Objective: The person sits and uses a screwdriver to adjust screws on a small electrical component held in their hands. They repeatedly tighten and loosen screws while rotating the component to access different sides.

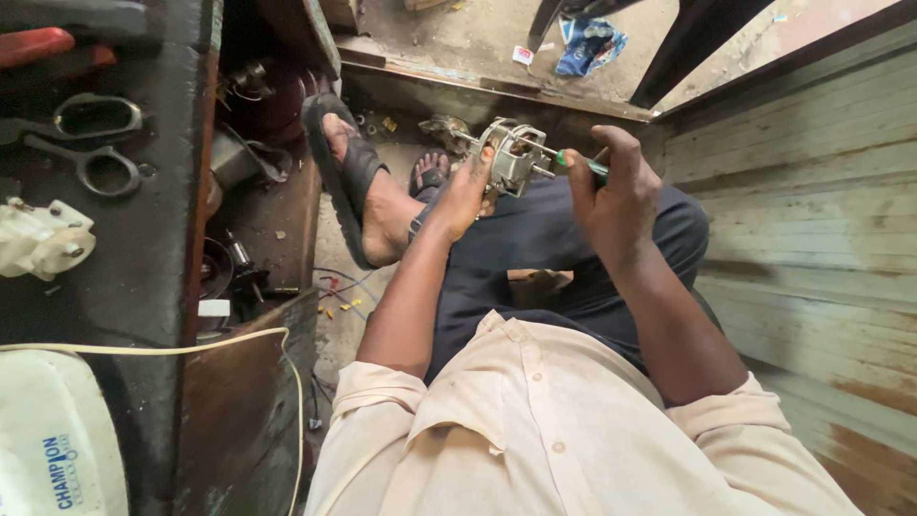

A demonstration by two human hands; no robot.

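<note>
Mid-fastening: left hand (465, 196) clamped around small metal motor (511, 158); right hand (611, 186) gripping green-handled screwdriver (573, 164), tip at casing. Next, probably: steady turning, motor held firm.

The screwdriver (583, 164) handle is mostly hidden inside the right hand (616, 191); its tip is too small to tell.

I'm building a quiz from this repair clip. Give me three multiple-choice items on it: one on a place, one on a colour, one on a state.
1. Where do the grey metal scissors lie?
A on the dark bench at left
B on the lap
C on the floor

2. What colour is the handle of the screwdriver?
A red
B green
C yellow

3. How is the small silver metal motor assembly placed?
A lying on the bench
B hanging by a wire
C held in the left hand

A, the scissors lie beside the white plastic part; B, green shows in the right hand; C, fingers clasp it.
</note>
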